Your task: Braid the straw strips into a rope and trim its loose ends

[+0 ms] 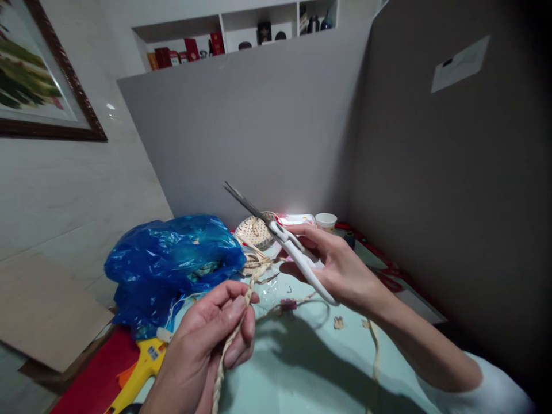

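A pale plaited cord (218, 374) runs up through my left hand (215, 328), pinched between thumb and fingers. Its upper end fans into loose strands (261, 267) above the fingertips. White-handled scissors (297, 259) are in my right hand (340, 259), blades almost together and pointing up and to the left, apart from the cord. Beneath the hands, a thin cord with a small dark red clip (288, 305) on it lies on the pale green tabletop (302, 368).
At the left a blue plastic bag (172, 253) bulges beside a yellow glue gun (140, 374). Behind the hands are a woven basket (255, 231) and a white cup (326, 221). Red-handled scissors (388, 279) lie at the right. Grey panels (259, 132) wall the back and right side.
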{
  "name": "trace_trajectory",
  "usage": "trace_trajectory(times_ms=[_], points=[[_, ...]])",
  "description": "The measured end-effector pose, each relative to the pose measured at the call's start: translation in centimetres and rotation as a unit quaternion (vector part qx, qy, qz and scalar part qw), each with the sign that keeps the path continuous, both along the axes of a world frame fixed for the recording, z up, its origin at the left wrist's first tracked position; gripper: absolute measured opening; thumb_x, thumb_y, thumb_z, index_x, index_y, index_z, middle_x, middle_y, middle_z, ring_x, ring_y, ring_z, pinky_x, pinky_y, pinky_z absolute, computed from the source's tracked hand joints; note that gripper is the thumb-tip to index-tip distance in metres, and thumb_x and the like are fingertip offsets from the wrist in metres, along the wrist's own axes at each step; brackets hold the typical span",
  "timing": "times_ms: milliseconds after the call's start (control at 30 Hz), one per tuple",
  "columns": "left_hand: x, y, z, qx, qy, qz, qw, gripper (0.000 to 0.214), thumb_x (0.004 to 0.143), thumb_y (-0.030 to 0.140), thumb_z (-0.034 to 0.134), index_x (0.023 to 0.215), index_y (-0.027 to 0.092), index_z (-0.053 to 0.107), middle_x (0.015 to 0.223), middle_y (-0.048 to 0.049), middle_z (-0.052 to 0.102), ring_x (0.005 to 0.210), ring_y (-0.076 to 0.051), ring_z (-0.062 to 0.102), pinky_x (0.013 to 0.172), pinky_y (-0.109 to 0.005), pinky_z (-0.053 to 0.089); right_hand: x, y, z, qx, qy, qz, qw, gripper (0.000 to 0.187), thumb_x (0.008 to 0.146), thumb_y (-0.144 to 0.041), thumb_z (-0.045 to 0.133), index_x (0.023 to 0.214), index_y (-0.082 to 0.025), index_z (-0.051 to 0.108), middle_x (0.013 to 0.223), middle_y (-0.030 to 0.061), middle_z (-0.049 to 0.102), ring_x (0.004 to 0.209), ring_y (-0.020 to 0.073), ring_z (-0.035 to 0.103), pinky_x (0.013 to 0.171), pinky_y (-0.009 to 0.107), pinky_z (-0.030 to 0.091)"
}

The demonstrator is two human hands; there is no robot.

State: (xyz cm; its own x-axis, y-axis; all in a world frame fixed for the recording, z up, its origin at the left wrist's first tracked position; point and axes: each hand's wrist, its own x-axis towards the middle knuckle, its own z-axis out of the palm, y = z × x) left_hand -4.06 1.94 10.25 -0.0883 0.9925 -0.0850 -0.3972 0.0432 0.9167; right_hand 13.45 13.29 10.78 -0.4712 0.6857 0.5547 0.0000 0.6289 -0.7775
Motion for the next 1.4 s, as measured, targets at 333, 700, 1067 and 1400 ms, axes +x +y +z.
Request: trace_trajectory(times_ms=[333, 700, 1067, 1400], points=[[-0.4, 0.5, 0.5, 0.062, -0.076, 0.129, 0.987, 0.018, 0.076, 0.012, 0.069, 0.092, 0.018, 0.062, 0.065, -0.0024, 0.062, 0.047, -0.007, 0.042, 0.051, -0.019, 0.04, 0.4, 0.0, -1.4, 0.355, -0.174, -0.087, 0.915, 0.063, 0.061, -0.004, 0.051, 0.123, -0.018, 0.048, 0.095, 0.0073, 0.061, 0.088, 0.0253, 0.052, 0.083, 0.044, 0.046], [-0.2, 0.1, 0.8, 0.085, -0.061, 0.111, 0.988, 0.014, 0.079, 0.013, 0.066, 0.092, 0.019, 0.062, 0.062, -0.0009, 0.062, 0.047, -0.006, 0.039, 0.052, -0.018, 0.037, 0.6, 0.7, -2.0, 0.408, -0.215, -0.097, 0.882, 0.066, 0.066, -0.007, 0.048, 0.131, -0.017, 0.043, 0.087, 0.0082, 0.058, 0.079, 0.0247, 0.048, 0.075, 0.044, 0.047], [-0.2, 0.5, 0.5, 0.067, -0.014, 0.104, 0.992, 0.01, 0.086, 0.024, 0.062, 0.089, 0.019, 0.055, 0.062, 0.0029, 0.054, 0.049, -0.006, 0.027, 0.051, -0.018, 0.032, 0.2, 0.9, -3.0, 0.401, -0.161, -0.114, 0.895, 0.053, 0.075, -0.002, 0.049, 0.124, -0.019, 0.056, 0.079, 0.0039, 0.069, 0.065, 0.0181, 0.054, 0.062, 0.031, 0.046], [-0.4, 0.5, 0.8, 0.055, -0.046, 0.072, 0.995, 0.009, 0.085, 0.025, 0.063, 0.089, 0.017, 0.062, 0.059, 0.0053, 0.044, 0.049, -0.005, 0.021, 0.047, -0.018, 0.022, -0.7, 0.6, -1.3, -0.217, 0.013, 0.017, 0.976, 0.026, 0.081, -0.038, 0.068, 0.093, -0.017, 0.059, 0.069, 0.0031, 0.067, 0.048, 0.0106, 0.055, 0.04, 0.02, 0.041]])
